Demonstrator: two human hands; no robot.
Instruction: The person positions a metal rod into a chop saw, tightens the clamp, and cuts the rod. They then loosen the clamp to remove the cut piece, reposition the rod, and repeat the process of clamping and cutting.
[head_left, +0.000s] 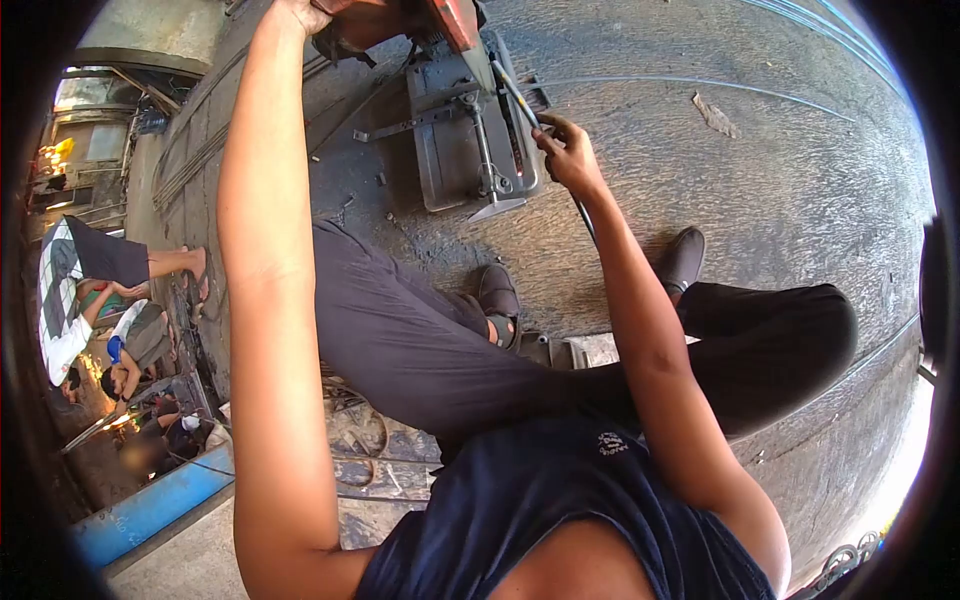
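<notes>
A chop saw with a red upper body (pixel 455 22) and a grey metal base (pixel 445 165) stands on the floor in front of me. My left hand (pixel 302 12), partly cut off by the top edge, is closed on the saw's red handle. In my right hand (pixel 568 155) is a thin metal rod (pixel 516 92), gripped between thumb and fingers. The rod's far end lies by the saw's blade guard, and its near end runs down behind my forearm. A clamp screw (pixel 485 145) with a T-shaped handle (pixel 497 209) lies along the base.
My shoes (pixel 497 292) rest on the floor on both sides below the saw. Long thin rods (pixel 700 82) lie on the rough floor (pixel 780 180) at the right. At far left, several people (pixel 130 350) crouch or sit near a blue beam (pixel 150 515). A dry leaf (pixel 715 117) lies beyond.
</notes>
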